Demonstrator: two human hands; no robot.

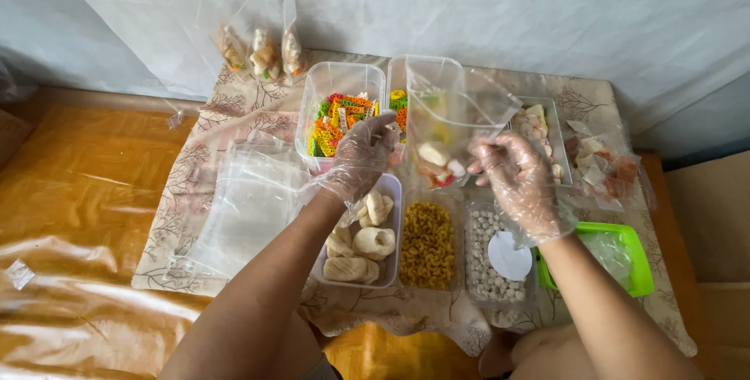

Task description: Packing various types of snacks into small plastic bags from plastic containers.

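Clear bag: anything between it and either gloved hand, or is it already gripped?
Nothing visible stands between them. Both the left hand and the right hand, in thin plastic gloves, already hold the clear bag open by its sides above the containers. A few snack pieces lie inside the bag at its bottom.

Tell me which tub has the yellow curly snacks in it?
The clear plastic tub of yellow curly snacks sits in the middle of the near row, between the tub of big pale puffs and the tub of small white balls.

One head-worn camera looks steeply down from close above a patterned beige cloth (234,107) crowded with clear plastic snack tubs (344,75).
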